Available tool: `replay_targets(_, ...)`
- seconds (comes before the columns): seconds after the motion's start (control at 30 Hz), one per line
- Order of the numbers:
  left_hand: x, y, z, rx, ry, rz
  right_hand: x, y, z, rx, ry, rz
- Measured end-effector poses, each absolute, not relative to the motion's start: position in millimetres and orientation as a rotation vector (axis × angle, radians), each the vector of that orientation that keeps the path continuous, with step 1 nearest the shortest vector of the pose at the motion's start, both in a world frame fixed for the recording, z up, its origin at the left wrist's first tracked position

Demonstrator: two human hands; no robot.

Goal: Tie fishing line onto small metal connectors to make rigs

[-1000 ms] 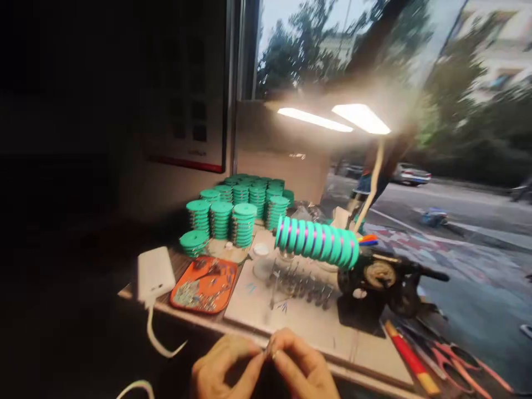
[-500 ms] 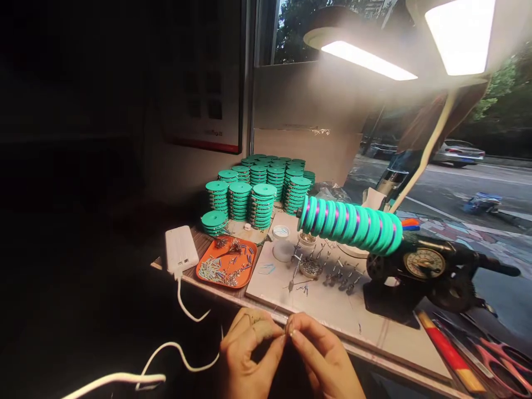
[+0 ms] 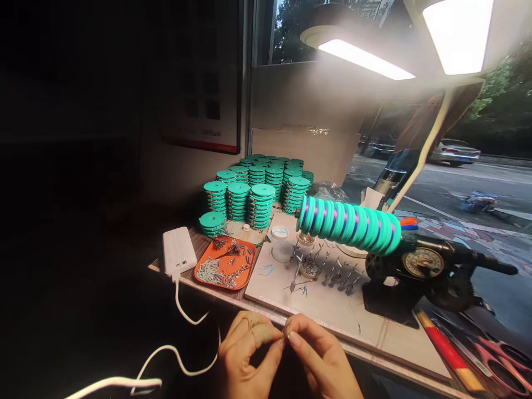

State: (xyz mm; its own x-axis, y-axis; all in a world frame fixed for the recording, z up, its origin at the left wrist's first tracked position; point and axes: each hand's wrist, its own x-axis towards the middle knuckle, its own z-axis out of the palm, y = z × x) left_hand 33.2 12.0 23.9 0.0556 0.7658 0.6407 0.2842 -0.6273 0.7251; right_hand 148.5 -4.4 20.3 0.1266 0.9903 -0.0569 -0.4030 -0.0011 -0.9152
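My left hand is closed in a pinch at the front edge of the table, with tape-like wraps on its fingers. Against its fingertips meets my right hand, pinching too. What lies between the fingertips is too small to make out. Just beyond the hands lies a pale board carrying several small metal fishing-rig parts and a dish of small beads. A thin line with a small end piece rests on the board to the right. Above the board, green spools sit in a row on the shaft of a black winding machine.
Left of the board stand an orange tray of small parts and a white power bank with a cable. Stacks of green spools fill the back. Scissors and a red-and-yellow stick lie at right. Bright lamps hang above.
The view has shifted very slightly. Both hands keep their pinch at nearly the same spot, fingertips still together.
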Motion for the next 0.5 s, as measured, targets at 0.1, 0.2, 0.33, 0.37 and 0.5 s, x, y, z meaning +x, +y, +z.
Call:
replay_targets(0.1,33.6,12.2,23.1,1.919,1.056,1.605,148.5,-4.3,20.8,-0.986,-0.793,1.298)
replay_targets(0.2,33.4,12.3,23.2,1.929,1.058,1.604,148.5,-4.6,21.6,-0.993,-0.791,1.308)
replay_targets(0.33,30.2,12.7,26.3,2.03,1.065,1.583,148.4,-5.6,21.9,-1.008,-0.827,1.266)
replay_targets(0.37,28.8,12.9,27.6,2.084,1.057,1.56,148.4,-6.0,21.8,-1.01,-0.837,1.252)
replay_targets(0.5,23.8,13.8,33.0,2.295,0.997,1.475,148.5,-7.3,21.1,-1.004,-0.868,1.239)
